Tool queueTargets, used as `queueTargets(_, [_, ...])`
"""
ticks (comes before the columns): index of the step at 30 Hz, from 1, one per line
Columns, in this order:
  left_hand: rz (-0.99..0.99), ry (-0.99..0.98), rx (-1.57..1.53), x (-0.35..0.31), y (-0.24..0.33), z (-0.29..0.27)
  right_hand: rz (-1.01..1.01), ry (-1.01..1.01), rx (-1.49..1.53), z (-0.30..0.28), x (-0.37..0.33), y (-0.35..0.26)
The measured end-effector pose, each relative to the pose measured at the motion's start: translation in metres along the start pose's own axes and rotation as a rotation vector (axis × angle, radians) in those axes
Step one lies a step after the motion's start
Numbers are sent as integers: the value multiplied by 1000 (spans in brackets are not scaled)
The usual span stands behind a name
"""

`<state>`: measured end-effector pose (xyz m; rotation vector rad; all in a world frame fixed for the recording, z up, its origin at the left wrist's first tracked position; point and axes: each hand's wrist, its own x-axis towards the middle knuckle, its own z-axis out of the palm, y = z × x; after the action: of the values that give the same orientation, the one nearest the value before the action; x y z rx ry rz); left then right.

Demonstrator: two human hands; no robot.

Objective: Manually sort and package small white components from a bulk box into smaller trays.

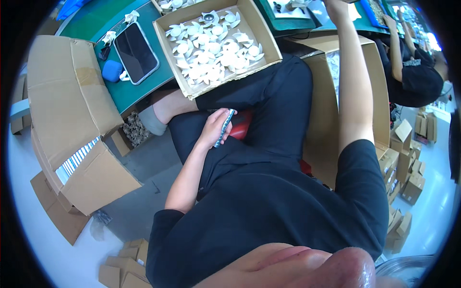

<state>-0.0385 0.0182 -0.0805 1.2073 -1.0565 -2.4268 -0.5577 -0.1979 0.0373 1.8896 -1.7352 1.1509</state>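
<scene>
A rod (224, 128) is gripped by the left hand (214, 127); by one-o'clock reaching with the right hand (337, 11), fingers indiscernible, grasping seems demanded.

Green worktops (126, 94), cardboard cartons (60, 96) and white bladed fan wheels (212, 48) mark a factory workshop.

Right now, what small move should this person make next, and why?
Perhaps draw the right hand in toward the left hand: it is stretched to the picture's top edge, where its hold is cut off, while the left hand grips a slim striped rod just below the carton of white fan wheels.
</scene>
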Motion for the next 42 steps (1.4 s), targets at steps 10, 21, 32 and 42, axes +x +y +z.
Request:
queueTargets(10, [108, -35, -3, 2, 2, 1, -93, -429, -447, -14, -34, 37])
queueTargets(21, [229, -111, -216, -24, 5, 20, 424, 294, 730, -17, -67, -179])
queueTargets(32, [474, -431, -300, -49, 63, 44, -217, -589, 619, -110, -95, -335])
queueTargets(42, [491, -449, -280, -38, 70, 47, 294, -235, 624, -95, -92, -280])
